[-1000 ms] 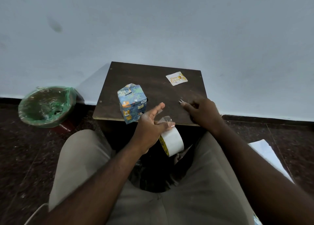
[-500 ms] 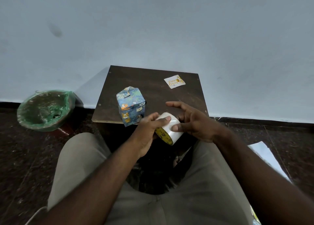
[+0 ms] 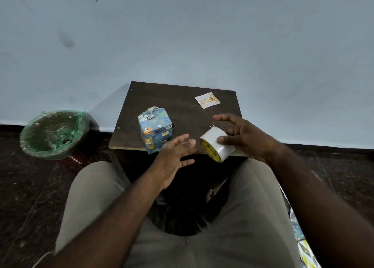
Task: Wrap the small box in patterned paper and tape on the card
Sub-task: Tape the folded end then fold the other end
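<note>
The small box [image 3: 154, 132], wrapped in blue animal-print paper, stands upright near the front left of the dark wooden table [image 3: 182, 97]. The birthday card [image 3: 207, 100] lies flat at the table's back right. My right hand [image 3: 247, 138] grips a roll of clear tape [image 3: 216, 147] with a yellow core, thumb on its side, above the table's front edge. My left hand [image 3: 174, 156] hovers just right of the box with its fingers spread, a short way from the roll. Whether a tape strip clings to its thumb is unclear.
A bin lined with a green bag [image 3: 52, 134] sits on the dark floor at the left. Patterned paper sheets [image 3: 303, 247] lie on the floor by my right leg. My knees are under the table's front edge, and a pale wall stands behind it.
The tape roll passed from my left hand to my right hand, which left the table edge. My left hand let go and opened beside the box.
</note>
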Available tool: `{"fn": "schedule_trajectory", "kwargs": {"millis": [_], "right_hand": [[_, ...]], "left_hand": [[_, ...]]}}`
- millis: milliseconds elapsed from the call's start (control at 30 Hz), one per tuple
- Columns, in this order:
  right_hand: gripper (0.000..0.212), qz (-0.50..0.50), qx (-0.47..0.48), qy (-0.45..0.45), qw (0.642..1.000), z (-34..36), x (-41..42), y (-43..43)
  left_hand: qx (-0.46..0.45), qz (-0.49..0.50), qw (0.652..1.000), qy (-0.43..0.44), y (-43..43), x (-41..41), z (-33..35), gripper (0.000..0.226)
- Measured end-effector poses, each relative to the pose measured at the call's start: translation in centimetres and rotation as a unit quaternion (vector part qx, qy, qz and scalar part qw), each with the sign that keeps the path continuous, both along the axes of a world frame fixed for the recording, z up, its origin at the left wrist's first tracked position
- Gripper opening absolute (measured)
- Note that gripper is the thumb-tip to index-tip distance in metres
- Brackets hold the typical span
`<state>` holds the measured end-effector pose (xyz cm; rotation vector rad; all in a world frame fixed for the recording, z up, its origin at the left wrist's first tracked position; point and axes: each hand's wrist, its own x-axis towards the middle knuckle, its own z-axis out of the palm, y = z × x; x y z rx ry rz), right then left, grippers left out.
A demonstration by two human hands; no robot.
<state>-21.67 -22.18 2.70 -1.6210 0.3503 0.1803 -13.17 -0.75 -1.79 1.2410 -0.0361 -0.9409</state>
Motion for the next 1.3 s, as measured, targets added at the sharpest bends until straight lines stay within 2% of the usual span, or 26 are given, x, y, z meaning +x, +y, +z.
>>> {"fn": "schedule_trajectory", "kwargs": {"millis": [67, 133, 200, 300, 400, 467, 533, 600, 667, 733, 800, 867, 967, 1100, 1300], "right_hand": [[0.060, -0.008, -0.135, -0.024, 0.991, -0.7, 0.7, 0.5], [0.061, 0.001, -0.296, -0.041, 0.954, -2.1, 1.5, 1.3], [0.065, 0.022, -0.411, -0.030, 0.911, -3.3, 2.2, 2.5], [0.064, 0.062, -0.469, -0.013, 0.881, -5.0, 2.8, 3.9], [0.061, 0.070, -0.479, 0.011, 0.875, -5.7, 3.1, 4.4], [0.059, 0.055, -0.483, -0.011, 0.874, -5.2, 2.9, 4.5], [0.056, -0.003, -0.431, -0.066, 0.900, -3.9, 2.5, 5.0], [0.043, -0.052, -0.323, -0.112, 0.938, -2.2, 2.2, 5.6], [0.036, -0.045, -0.218, -0.108, 0.969, -1.1, 2.1, 6.1], [0.044, -0.022, -0.162, -0.093, 0.982, -0.8, 2.0, 6.3], [0.039, -0.023, -0.110, -0.088, 0.990, -0.9, 2.1, 6.1], [0.022, -0.028, -0.083, -0.097, 0.991, -0.9, 2.2, 6.0], [0.006, -0.008, -0.095, -0.114, 0.989, -0.9, 2.2, 5.8], [0.007, 0.009, -0.083, -0.122, 0.989, -0.2, 1.9, 5.2], [0.011, -0.021, 0.050, -0.101, 0.993, -0.3, 2.0, 4.8]], "left_hand": [[0.019, 0.012, 0.999, -0.043, 0.0, -0.1, 0.1, 0.041], [0.019, 0.024, 0.998, -0.060, 0.1, -0.4, 0.4, 0.040], [0.009, 0.027, 0.997, -0.072, 0.2, -0.6, 0.7, 0.046], [-0.021, 0.023, 0.997, -0.069, 0.4, -0.6, 0.7, 0.061], [-0.050, 0.006, 0.998, -0.047, 0.8, -0.3, 0.6, 0.070], [-0.071, -0.004, 0.997, -0.030, 0.9, -0.2, 0.8, 0.075], [-0.094, -0.011, 0.995, -0.018, 0.9, 0.0, 0.9, 0.080], [-0.120, -0.018, 0.993, -0.008, 0.9, 0.0, 1.0, 0.084], [-0.148, -0.028, 0.989, 0.001, 0.9, -0.1, 1.2, 0.087], [-0.163, -0.041, 0.986, 0.005, 0.8, -0.3, 1.4, 0.088], [-0.174, -0.053, 0.983, 0.010, 0.9, -0.4, 1.4, 0.089], [-0.194, -0.061, 0.979, 0.022, 1.1, -0.4, 1.5, 0.091], [-0.218, -0.061, 0.971, 0.071, 1.4, -0.1, 1.7, 0.098], [-0.264, -0.090, 0.951, 0.136, 1.8, 0.0, 2.2, 0.101], [-0.297, -0.134, 0.931, 0.161, 2.1, 0.1, 2.3, 0.095]]}}
